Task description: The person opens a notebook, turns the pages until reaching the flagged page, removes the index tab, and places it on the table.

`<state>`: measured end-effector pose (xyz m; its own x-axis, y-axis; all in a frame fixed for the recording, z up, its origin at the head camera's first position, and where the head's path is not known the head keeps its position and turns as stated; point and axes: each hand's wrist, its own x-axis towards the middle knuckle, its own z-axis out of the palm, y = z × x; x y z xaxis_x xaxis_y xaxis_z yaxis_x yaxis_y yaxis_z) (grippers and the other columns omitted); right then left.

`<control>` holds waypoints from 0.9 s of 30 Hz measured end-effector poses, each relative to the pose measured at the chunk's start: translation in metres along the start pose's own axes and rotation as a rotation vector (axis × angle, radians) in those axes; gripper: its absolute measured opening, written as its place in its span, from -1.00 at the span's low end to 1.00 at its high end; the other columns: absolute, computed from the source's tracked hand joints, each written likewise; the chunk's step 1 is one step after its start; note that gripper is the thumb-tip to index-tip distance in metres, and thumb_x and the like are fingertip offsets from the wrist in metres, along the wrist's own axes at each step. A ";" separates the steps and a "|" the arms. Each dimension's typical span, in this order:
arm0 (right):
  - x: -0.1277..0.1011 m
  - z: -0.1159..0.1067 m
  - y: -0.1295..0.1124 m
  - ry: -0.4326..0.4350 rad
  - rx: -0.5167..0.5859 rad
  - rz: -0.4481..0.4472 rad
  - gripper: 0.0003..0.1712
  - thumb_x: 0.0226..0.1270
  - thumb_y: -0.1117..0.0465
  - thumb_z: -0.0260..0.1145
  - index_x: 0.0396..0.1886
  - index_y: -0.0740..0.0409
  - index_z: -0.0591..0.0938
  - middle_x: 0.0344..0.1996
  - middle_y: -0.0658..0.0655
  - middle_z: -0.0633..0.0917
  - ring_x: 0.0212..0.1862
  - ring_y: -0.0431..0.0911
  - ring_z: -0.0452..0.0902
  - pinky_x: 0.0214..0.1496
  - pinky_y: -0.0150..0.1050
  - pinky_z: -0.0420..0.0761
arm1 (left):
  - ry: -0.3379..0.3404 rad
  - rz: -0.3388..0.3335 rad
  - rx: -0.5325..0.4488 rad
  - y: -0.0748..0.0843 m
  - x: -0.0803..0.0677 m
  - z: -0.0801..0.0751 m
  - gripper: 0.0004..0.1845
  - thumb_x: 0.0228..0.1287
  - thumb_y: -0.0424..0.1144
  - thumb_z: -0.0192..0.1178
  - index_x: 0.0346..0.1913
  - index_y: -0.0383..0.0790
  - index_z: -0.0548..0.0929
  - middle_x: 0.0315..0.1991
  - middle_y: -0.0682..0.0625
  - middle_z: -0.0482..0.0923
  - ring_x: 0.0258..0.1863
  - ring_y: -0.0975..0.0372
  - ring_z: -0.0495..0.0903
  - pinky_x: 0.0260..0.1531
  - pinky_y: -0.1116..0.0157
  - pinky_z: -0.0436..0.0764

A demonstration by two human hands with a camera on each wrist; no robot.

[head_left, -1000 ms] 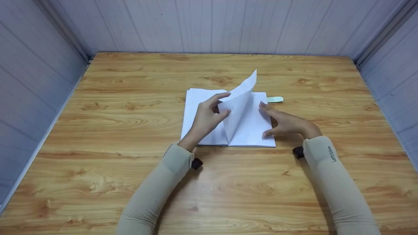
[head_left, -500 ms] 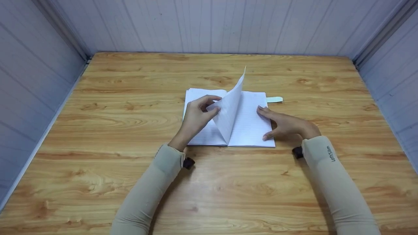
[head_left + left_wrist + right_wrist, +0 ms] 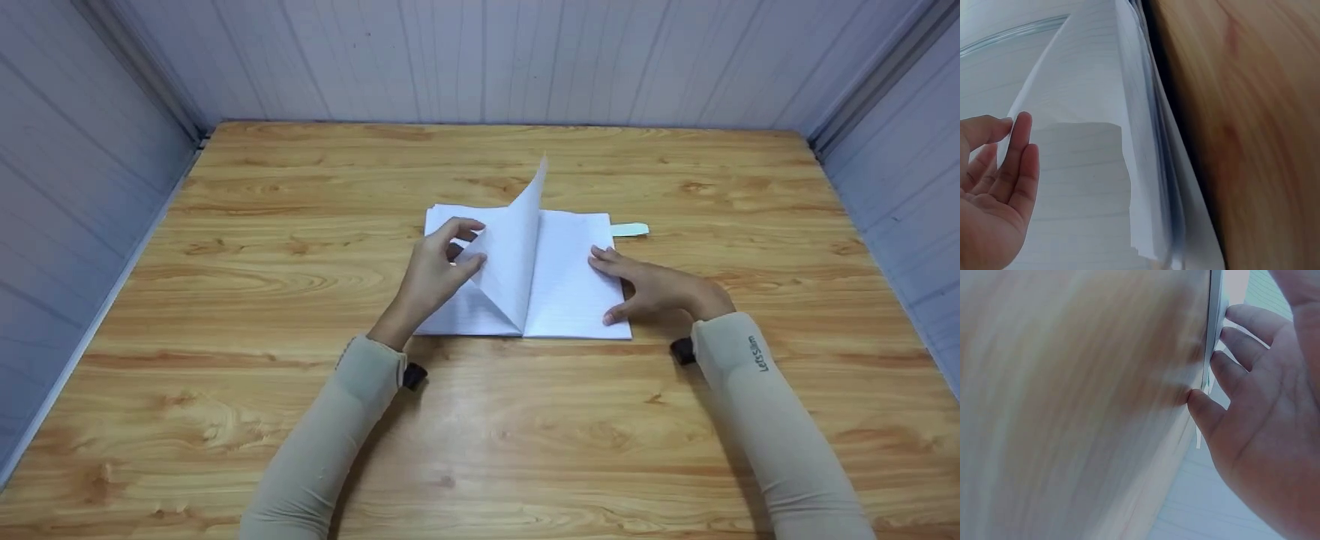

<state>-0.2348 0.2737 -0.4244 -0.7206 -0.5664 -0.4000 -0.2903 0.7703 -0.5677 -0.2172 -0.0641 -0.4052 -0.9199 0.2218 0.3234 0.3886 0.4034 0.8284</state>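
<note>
An open notebook (image 3: 574, 277) with white lined pages lies at the middle of the table. One page (image 3: 510, 259) stands raised from the spine, its near corner bent over to the left. My left hand (image 3: 435, 262) pinches that corner between thumb and fingers. The left wrist view shows the lifted page (image 3: 1084, 67) running up from the thumb and fingertips. My right hand (image 3: 652, 289) rests at the notebook's right edge, thumb and fingers spread over the page's margin. In the right wrist view, the fingers (image 3: 1230, 371) touch along the notebook's edge (image 3: 1214, 320).
A pale green strip (image 3: 630, 229) sticks out from the notebook's right side near its top. The wooden table (image 3: 480, 450) reaches back to white panel walls (image 3: 450, 60) behind and at both sides. Each wrist carries a small black camera (image 3: 414, 376).
My left hand has moved left with the page corner, swinging the raised page from leaning right to nearly upright over the spine. The right hand stays almost in place at the right edge.
</note>
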 end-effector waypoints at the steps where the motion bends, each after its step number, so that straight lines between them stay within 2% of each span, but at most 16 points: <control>1: 0.000 0.000 0.000 0.001 -0.002 0.000 0.18 0.12 -0.13 0.42 0.55 0.02 -0.09 0.56 0.02 -0.26 0.56 0.04 -0.45 0.53 0.14 -0.21 | 0.000 0.008 0.016 -0.001 -0.001 -0.001 -0.63 0.17 -0.45 0.27 0.07 -0.28 0.59 -0.07 -0.13 0.64 -0.34 0.17 0.65 -0.27 0.35 0.59; 5: 0.000 0.000 0.000 0.004 -0.009 -0.003 0.16 0.13 -0.13 0.41 0.55 0.03 -0.07 0.56 0.04 -0.27 0.56 0.06 -0.47 0.52 0.16 -0.21 | -0.005 0.058 0.072 -0.005 -0.001 -0.007 -0.56 0.16 -0.48 0.28 0.14 -0.29 0.56 0.07 -0.14 0.57 -0.33 0.15 0.65 -0.21 0.31 0.65; 9: 0.001 0.000 0.000 0.005 -0.009 -0.002 0.15 0.14 -0.12 0.41 0.55 0.03 -0.07 0.56 0.04 -0.28 0.55 0.06 -0.48 0.52 0.16 -0.23 | -0.028 0.115 0.110 -0.010 -0.002 -0.013 -0.57 0.13 -0.51 0.28 0.12 -0.30 0.58 0.23 -0.17 0.43 -0.27 0.11 0.61 -0.18 0.28 0.67; 13: 0.001 0.000 0.000 0.003 -0.007 0.003 0.16 0.14 -0.11 0.41 0.55 0.04 -0.07 0.56 0.03 -0.27 0.56 0.06 -0.48 0.53 0.15 -0.23 | -0.090 0.147 0.175 -0.015 -0.003 -0.018 -0.58 0.14 -0.49 0.30 0.11 -0.29 0.61 0.35 -0.14 0.33 0.00 0.07 0.55 -0.09 0.24 0.64; 16: 0.001 0.000 0.000 -0.003 -0.005 0.005 0.17 0.13 -0.11 0.42 0.55 0.05 -0.08 0.56 0.03 -0.27 0.56 0.05 -0.49 0.53 0.15 -0.22 | -0.180 0.155 0.215 -0.019 -0.004 -0.023 -0.58 0.17 -0.46 0.29 0.13 -0.30 0.60 0.35 -0.14 0.35 0.25 0.04 0.45 0.12 0.19 0.56; 20: 0.001 -0.001 0.000 -0.016 -0.002 -0.001 0.18 0.13 -0.09 0.42 0.55 0.07 -0.10 0.56 0.03 -0.29 0.55 0.05 -0.50 0.53 0.15 -0.22 | -0.311 0.103 0.251 -0.023 -0.006 -0.029 -0.57 0.24 -0.39 0.26 0.19 -0.27 0.57 0.35 -0.13 0.38 0.37 0.02 0.33 0.33 0.13 0.37; 27: 0.000 -0.003 0.000 -0.044 -0.008 0.001 0.22 0.09 -0.09 0.44 0.55 0.05 -0.12 0.56 0.00 -0.31 0.55 0.03 -0.51 0.53 0.16 -0.25 | -0.498 -0.055 0.317 -0.029 -0.008 -0.039 -0.46 0.30 -0.22 0.24 0.34 -0.15 0.44 0.46 -0.05 0.20 0.48 0.03 0.13 0.43 0.07 0.18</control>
<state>-0.2365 0.2745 -0.4222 -0.6927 -0.5778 -0.4316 -0.2951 0.7731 -0.5614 -0.2229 -0.1127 -0.4142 -0.8333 0.5519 -0.0333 0.4080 0.6546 0.6364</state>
